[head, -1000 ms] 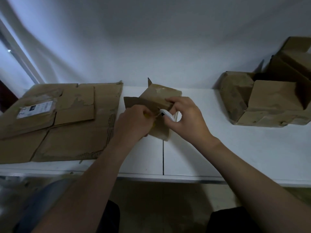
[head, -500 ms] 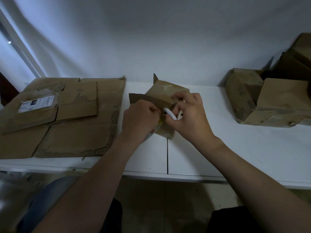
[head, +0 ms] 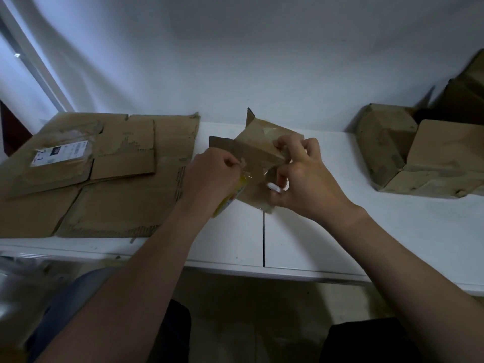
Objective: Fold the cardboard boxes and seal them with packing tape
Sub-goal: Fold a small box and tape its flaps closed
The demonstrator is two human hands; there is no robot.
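A small brown cardboard box [head: 258, 146] stands tilted on the white table [head: 353, 231], a flap sticking up at its back. My left hand [head: 212, 176] is curled into a fist round a tape roll with a yellow label [head: 231, 199], at the box's left side. Clear tape [head: 258, 174] runs from the roll across the box's front. My right hand [head: 303, 179] grips a small white tool [head: 273, 187] between thumb and fingers. Its forefinger rests on the box's top right edge. What the tool is cannot be made out.
Large flattened cardboard sheets [head: 104, 179], one with a white label [head: 61, 153], cover the table's left part. Several folded brown boxes [head: 419, 158] are piled at the right against the white wall. The table's near edge runs just below my forearms.
My hands have drawn a little apart. The left fist with the roll has slid left and down, stretching tape across the box, and my right fingers have spread onto the box's top.
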